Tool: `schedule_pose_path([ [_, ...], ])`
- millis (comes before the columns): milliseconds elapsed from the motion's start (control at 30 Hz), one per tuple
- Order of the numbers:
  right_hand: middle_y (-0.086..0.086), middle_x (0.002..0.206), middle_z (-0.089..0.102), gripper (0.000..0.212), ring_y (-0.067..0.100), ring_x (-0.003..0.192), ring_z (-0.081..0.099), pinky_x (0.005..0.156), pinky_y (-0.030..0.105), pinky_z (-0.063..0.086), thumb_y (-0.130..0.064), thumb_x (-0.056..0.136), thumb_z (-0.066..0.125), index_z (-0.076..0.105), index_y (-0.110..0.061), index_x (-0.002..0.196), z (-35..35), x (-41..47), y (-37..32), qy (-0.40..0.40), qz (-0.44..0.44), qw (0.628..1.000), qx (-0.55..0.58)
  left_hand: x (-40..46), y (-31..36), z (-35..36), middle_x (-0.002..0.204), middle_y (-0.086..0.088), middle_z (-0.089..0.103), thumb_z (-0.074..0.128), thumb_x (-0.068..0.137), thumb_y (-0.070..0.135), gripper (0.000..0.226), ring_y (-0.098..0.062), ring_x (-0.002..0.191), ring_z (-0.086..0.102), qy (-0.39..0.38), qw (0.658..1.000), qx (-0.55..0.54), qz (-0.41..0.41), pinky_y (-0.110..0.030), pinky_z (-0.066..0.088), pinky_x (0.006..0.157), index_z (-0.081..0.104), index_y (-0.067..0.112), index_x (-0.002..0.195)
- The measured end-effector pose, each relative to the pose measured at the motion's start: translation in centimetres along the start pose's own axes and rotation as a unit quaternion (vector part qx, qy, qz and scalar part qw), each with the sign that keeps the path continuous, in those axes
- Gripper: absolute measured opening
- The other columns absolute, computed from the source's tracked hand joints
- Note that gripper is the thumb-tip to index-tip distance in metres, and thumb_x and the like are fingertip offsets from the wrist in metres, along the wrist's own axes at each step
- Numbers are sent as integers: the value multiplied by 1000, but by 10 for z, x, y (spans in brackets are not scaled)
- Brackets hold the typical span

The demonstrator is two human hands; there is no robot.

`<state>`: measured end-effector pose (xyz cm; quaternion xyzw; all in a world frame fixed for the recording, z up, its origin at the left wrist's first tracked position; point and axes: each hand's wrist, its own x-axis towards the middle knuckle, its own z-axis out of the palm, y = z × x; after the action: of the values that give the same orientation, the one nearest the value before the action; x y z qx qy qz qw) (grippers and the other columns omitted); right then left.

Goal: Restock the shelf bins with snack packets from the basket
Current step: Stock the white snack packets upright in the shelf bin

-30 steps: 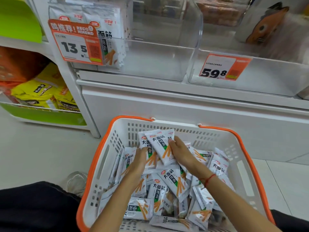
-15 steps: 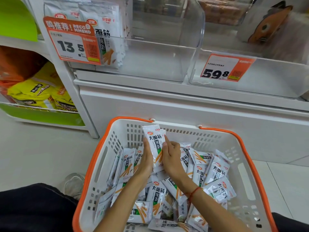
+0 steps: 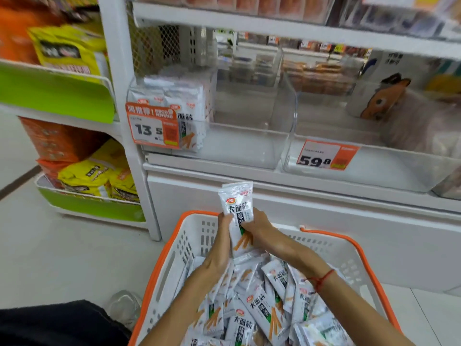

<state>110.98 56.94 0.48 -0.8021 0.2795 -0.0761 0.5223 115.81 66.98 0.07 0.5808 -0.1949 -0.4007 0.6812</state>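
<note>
A small stack of white snack packets (image 3: 237, 208) stands upright above the basket's far rim, pinched between both hands. My left hand (image 3: 220, 243) grips its left edge and my right hand (image 3: 262, 229) its right edge. Below them the white basket with an orange rim (image 3: 172, 248) holds several more of the same packets (image 3: 264, 310). On the shelf above, a clear bin (image 3: 249, 146) with a 13.5 price tag (image 3: 152, 128) has a few packets (image 3: 184, 108) standing at its left end.
A second clear bin (image 3: 374, 171) with a 59.8 tag (image 3: 324, 156) sits to the right. Yellow and orange bags (image 3: 94, 171) fill green-fronted racks at the left. A white shelf post (image 3: 139, 171) stands beside the basket. My dark-clothed knee (image 3: 57, 323) is at the bottom left.
Both hands gathered packets in the basket, squared them into an upright stack and lifted it above the basket's far rim. The view tilted up toward the shelf.
</note>
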Motion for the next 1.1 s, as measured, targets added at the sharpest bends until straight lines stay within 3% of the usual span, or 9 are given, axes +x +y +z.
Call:
schedule_pose_path([
  [167,-8,104,56,17,8,97,57,83,10,46,-12,97,50,47,-23,110,-41,-31,-67,-16,-160,987,-7,4,70,-12,110,-2,60,50,81,14,23,-15,103,57,1,976,182,120,-33,49,88,54,34,90],
  [300,-4,125,53,37,6,116,51,99,28,45,-21,94,55,39,-32,126,-59,-25,-102,52,-271,961,-21,8,141,-30,118,3,57,60,79,20,32,-6,108,55,-72,935,296,180,-28,46,97,52,22,110],
  [500,-2,120,54,39,11,113,54,94,35,47,-20,90,61,45,-21,126,-81,14,-156,194,-397,894,-77,31,216,-28,115,6,60,61,90,8,33,-8,110,56,-26,893,337,296,-27,49,93,48,11,121],
  [567,-2,118,54,41,14,112,53,92,35,46,-15,88,63,45,-20,125,-84,32,-163,226,-386,887,-114,44,224,-23,114,9,58,59,91,8,35,-5,107,53,4,886,348,305,-15,45,87,48,14,124],
  [667,0,115,58,42,25,109,53,86,45,47,-17,85,64,44,-22,122,-89,66,-163,253,-342,887,-178,74,226,-20,122,3,57,58,92,14,36,-14,112,54,37,893,365,259,-33,44,99,47,19,126],
  [733,1,113,60,40,28,106,56,84,47,49,-19,84,64,43,-25,118,-93,88,-160,239,-303,907,-169,93,228,-15,119,0,58,56,92,12,33,-20,111,55,45,909,363,200,-43,47,96,47,21,123],
  [867,8,122,58,41,28,109,58,89,45,49,-12,87,62,41,-12,122,-103,130,-159,187,-189,948,-173,124,239,3,100,-2,60,43,95,-1,28,-16,88,56,21,952,299,64,-30,52,73,55,19,110],
  [967,12,127,53,49,30,114,56,94,46,49,-8,87,61,37,-6,130,-111,164,-160,146,-107,972,-152,147,244,12,93,-5,59,37,95,-3,26,-14,81,54,-4,966,257,-3,-32,52,81,57,12,103],
  [1100,9,111,56,45,26,102,59,70,35,55,-11,86,60,40,-1,125,-117,216,-154,120,-38,981,-145,175,257,13,116,-8,54,40,94,2,30,-17,97,52,-13,896,444,27,-27,49,77,49,6,123],
])
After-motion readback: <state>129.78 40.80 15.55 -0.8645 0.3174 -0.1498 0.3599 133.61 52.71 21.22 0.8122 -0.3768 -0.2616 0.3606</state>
